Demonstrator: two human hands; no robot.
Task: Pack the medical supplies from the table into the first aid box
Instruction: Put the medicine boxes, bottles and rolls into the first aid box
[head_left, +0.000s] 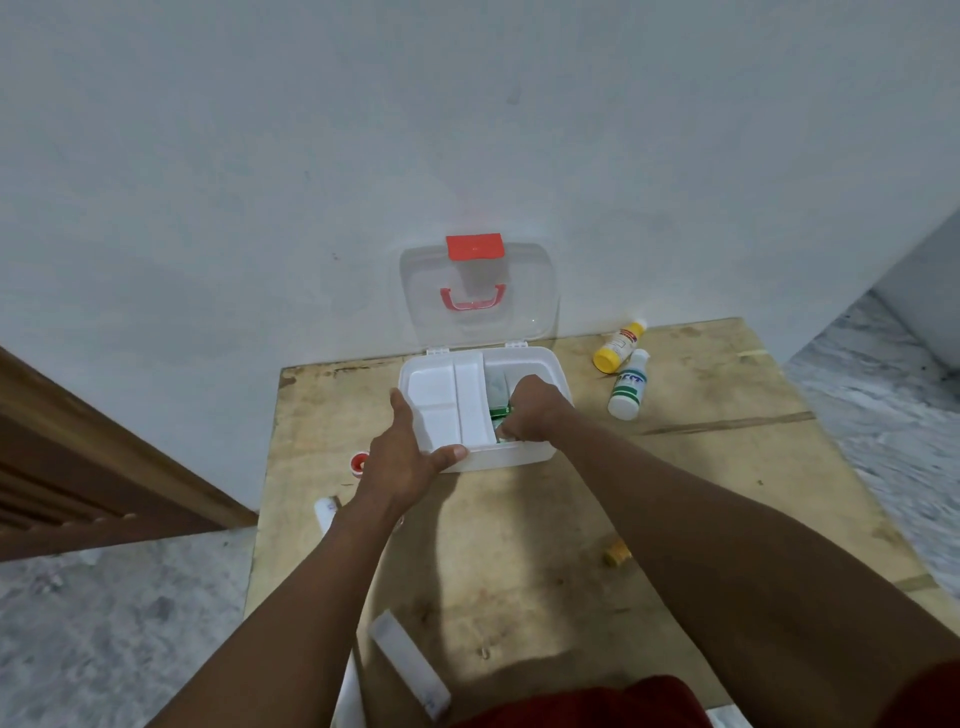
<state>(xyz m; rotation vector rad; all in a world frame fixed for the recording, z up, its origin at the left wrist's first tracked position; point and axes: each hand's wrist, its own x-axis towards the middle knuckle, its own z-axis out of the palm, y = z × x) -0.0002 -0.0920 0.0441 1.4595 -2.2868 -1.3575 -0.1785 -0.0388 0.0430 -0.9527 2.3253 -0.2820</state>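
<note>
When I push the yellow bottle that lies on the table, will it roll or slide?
The yellow bottle lies on its side and looks round, so it would probably roll. It looks plastic, so it is likely light. The white bottle beside it may get nudged.

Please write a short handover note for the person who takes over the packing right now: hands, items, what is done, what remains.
Left hand grips the front left corner of the first aid box; its lid is open.
Right hand is inside the box's right part, fingers curled on a green packet.
Done: green packet going in; other contents unclear.
Left on the table: yellow bottle and white bottle right of the box, red-capped item left of it, small yellow item and white strip nearer the person.
</note>
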